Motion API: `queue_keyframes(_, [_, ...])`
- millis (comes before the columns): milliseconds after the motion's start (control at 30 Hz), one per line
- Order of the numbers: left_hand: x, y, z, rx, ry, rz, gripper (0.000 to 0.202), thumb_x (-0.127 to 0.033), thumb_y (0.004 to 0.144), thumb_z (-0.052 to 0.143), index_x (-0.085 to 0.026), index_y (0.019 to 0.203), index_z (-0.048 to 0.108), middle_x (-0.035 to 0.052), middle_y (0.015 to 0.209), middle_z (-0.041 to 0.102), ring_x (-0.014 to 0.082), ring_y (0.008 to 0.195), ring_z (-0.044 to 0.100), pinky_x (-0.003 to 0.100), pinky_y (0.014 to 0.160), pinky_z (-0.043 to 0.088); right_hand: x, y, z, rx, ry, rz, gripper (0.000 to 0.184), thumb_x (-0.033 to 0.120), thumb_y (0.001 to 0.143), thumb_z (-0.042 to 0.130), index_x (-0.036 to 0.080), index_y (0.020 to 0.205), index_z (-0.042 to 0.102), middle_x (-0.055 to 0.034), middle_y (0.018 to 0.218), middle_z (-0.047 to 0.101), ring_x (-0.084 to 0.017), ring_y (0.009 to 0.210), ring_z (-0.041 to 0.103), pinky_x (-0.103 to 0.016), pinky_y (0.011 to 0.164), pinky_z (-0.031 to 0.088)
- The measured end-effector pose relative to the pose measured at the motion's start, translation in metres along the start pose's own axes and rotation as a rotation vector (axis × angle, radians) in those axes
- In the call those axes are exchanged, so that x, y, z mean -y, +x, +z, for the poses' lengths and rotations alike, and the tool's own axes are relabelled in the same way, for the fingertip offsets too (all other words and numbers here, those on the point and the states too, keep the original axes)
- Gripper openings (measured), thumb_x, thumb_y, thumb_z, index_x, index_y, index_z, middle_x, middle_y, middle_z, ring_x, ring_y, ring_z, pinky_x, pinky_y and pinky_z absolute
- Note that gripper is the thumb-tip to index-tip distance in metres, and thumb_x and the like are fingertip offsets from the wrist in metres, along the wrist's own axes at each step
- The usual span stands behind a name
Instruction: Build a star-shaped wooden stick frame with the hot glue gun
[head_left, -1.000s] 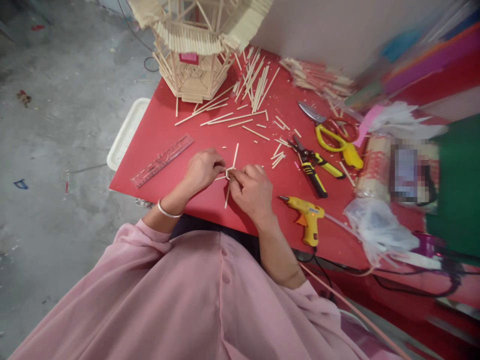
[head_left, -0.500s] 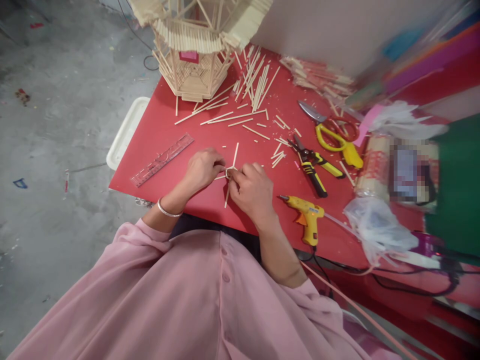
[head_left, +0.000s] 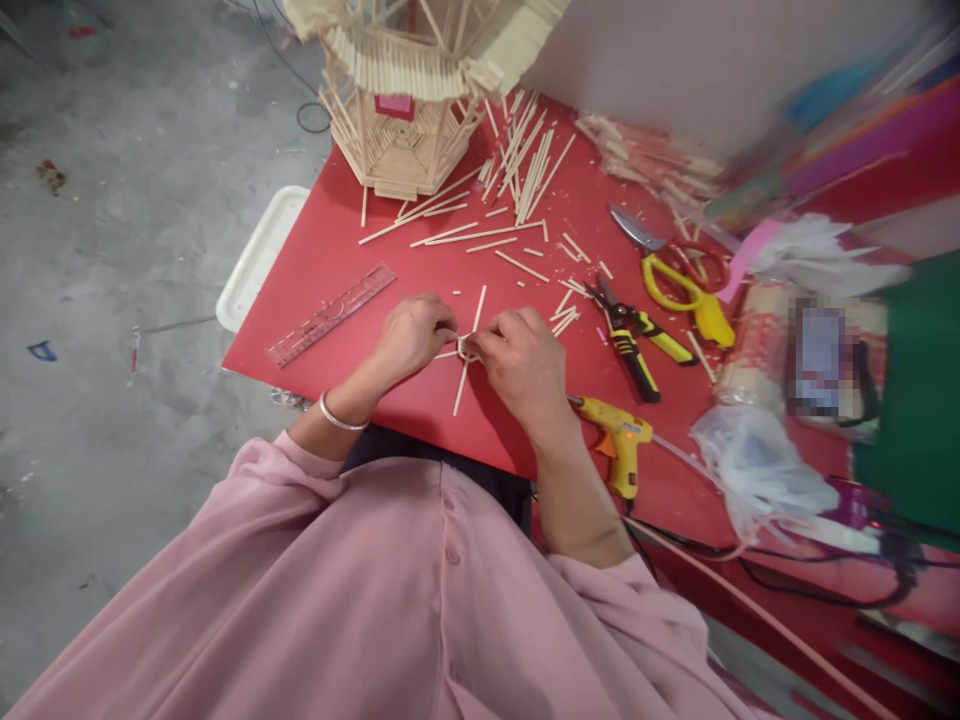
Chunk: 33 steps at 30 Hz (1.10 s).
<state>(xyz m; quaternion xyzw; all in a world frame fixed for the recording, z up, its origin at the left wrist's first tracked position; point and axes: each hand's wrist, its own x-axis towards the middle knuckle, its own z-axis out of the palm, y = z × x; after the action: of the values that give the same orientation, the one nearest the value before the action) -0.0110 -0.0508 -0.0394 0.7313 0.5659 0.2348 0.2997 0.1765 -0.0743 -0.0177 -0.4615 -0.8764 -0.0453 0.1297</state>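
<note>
My left hand [head_left: 411, 333] and my right hand [head_left: 525, 360] meet over the near part of a red table [head_left: 330, 250]. Both pinch a small piece made of thin wooden sticks [head_left: 466, 347] between their fingertips. One long stick [head_left: 469, 350] runs through that spot and lies on the table. A silver bangle circles my left wrist. My pink sleeves fill the bottom of the view.
A stick-built tower model [head_left: 405, 90] stands at the table's far edge among loose sticks [head_left: 517, 170]. A clear ruler [head_left: 330, 315] lies left; black-and-yellow cutters [head_left: 630, 335], yellow scissors [head_left: 675, 280], a yellow glue gun [head_left: 619, 440] and plastic bags [head_left: 757, 470] lie right. A white tray [head_left: 255, 260] sits by the left edge.
My right hand has shifted slightly to the right and up at the sticks. The view has tilted a little; both hands keep their pinch.
</note>
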Motion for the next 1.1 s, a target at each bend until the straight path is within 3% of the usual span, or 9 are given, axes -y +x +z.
queue_keyframes(467, [0.0034, -0.0001, 0.0059, -0.034, -0.038, 0.028, 0.016, -0.016, 0.083, 0.062, -0.017, 0.079, 0.077, 0.0082, 0.087, 0.072, 0.0195, 0.082, 0.064, 0.033, 0.078, 0.049, 0.0012, 0.0003, -0.0021, 0.098, 0.047, 0.031, 0.033, 0.035, 0.101, 0.049, 0.023, 0.082, 0.073, -0.0069, 0.085, 0.061, -0.022, 0.085, 0.044, -0.036, 0.069, 0.031])
queue_keyframes(1100, [0.0030, -0.0014, 0.0064, -0.043, -0.034, 0.028, 0.018, -0.016, 0.082, 0.059, -0.018, 0.077, 0.076, 0.0073, 0.086, 0.070, 0.0197, 0.082, 0.063, 0.032, 0.074, 0.047, 0.0014, -0.0020, 0.0012, 0.093, 0.087, 0.031, 0.033, 0.032, 0.102, 0.047, 0.023, 0.084, 0.074, -0.0071, 0.085, 0.062, -0.023, 0.088, 0.045, -0.035, 0.067, 0.030])
